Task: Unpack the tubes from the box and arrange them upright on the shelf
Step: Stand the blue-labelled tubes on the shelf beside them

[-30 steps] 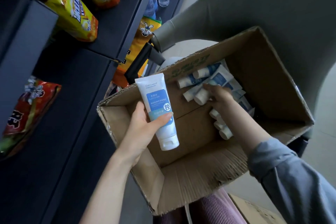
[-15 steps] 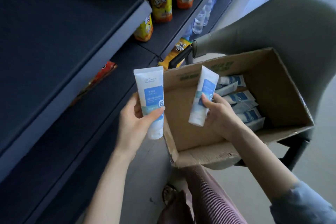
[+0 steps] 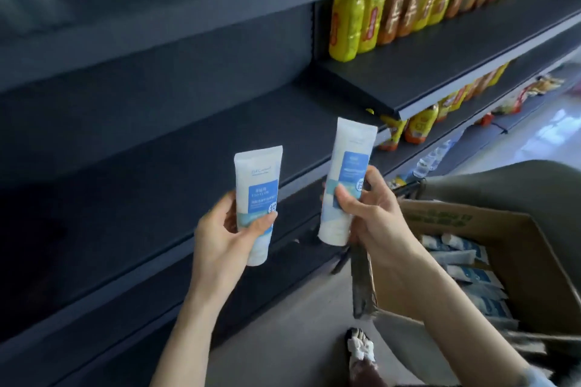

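My left hand [image 3: 220, 236] grips a white tube with a blue label [image 3: 258, 185], cap end down, in front of the dark shelf [image 3: 157, 173]. My right hand [image 3: 367, 214] holds a second white and blue tube [image 3: 349, 166], also cap down and tilted slightly right. Both tubes hover in the air just off the shelf's front edge. The cardboard box [image 3: 534, 245] sits at the lower right with several more tubes [image 3: 471, 276] lying inside it.
Yellow and orange drink bottles [image 3: 393, 9] line the upper shelf to the right. More bottles and snack bags [image 3: 421, 126] fill the lower shelves there. A grey chair back [image 3: 503, 182] rises behind the box. My foot [image 3: 361, 352] is on the floor below.
Both hands have risen from the box toward the shelf, each carrying its tube. My view has swung up and left, so the box now lies at the lower right.
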The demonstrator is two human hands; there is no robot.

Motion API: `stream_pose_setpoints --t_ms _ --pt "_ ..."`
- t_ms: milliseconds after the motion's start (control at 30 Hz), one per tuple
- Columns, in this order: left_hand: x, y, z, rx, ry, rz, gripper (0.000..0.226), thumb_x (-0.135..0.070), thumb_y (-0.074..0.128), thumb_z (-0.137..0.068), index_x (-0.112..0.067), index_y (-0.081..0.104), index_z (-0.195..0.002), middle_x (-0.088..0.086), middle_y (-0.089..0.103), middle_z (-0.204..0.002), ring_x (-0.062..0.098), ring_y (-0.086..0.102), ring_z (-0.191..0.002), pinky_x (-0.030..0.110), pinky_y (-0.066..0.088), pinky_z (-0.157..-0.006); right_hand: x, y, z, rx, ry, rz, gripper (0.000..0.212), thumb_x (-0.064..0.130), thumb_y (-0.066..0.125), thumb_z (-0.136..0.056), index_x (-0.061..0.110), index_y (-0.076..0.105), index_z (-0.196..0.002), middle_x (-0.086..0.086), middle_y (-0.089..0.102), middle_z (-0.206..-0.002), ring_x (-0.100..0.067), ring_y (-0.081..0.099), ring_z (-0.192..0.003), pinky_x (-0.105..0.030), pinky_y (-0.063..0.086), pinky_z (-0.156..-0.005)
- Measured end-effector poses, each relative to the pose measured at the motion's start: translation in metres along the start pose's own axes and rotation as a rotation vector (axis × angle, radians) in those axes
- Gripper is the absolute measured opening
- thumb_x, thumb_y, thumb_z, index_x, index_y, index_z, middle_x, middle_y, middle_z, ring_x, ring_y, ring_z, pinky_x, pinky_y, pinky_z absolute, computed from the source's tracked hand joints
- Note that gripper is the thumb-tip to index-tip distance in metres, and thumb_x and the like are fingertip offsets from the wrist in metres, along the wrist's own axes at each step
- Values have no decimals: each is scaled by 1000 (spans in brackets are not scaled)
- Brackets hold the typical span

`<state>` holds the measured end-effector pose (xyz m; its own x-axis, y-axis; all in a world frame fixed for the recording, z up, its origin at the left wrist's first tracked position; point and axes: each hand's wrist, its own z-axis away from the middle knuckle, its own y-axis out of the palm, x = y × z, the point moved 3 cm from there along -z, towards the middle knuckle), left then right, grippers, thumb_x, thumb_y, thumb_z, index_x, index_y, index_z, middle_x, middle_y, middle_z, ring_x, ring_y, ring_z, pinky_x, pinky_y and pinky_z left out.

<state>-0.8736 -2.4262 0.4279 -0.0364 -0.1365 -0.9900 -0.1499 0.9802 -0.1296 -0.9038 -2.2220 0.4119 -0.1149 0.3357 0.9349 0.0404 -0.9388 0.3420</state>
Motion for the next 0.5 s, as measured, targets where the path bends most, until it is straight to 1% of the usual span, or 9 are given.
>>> stream_pose_setpoints --t_ms 100,233,333,433,500 --pt "-38 -42 10 -90 83 -19 24 -19 77 -72 -27 68 -93 -10 73 -89 7 69 -80 16 53 -65 31 51 2 133 -71 56 39 23 69 -73 20 55 -109 -2 70 -97 -17 67 -84 -34 55 -70" --pt "-88 -93 23 -174 185 14 33 -27 76 -68 -23 68 -99 -7 73 -94 9 70 -84 15 52 -66 69 114 9 294 -176 130 40 27 71 -75 21 56 -112 -2 72 -100 -18 69 -86 -32 57 -67" --pt "-120 -125 30 -231 248 24 32 -25 76 -67 -22 68 -97 -7 73 -93 9 70 -85 14 52 -65 88 153 13 348 -244 119 41 29 72 -74 20 57 -111 -3 70 -103 -19 69 -90 -24 55 -67" --pt "-148 -153 33 -312 310 13 33 -26 75 -66 -22 67 -97 -6 73 -94 10 70 -86 14 52 -65 103 187 10 406 -273 74 44 26 73 -71 15 56 -109 -2 71 -100 -17 68 -89 -24 54 -72" --pt "-163 -168 32 -359 349 15 33 -24 75 -66 -21 67 -98 -5 73 -94 10 70 -86 13 52 -65 113 205 3 442 -287 48 43 24 72 -69 13 56 -108 -1 71 -96 -14 68 -85 -23 53 -71"
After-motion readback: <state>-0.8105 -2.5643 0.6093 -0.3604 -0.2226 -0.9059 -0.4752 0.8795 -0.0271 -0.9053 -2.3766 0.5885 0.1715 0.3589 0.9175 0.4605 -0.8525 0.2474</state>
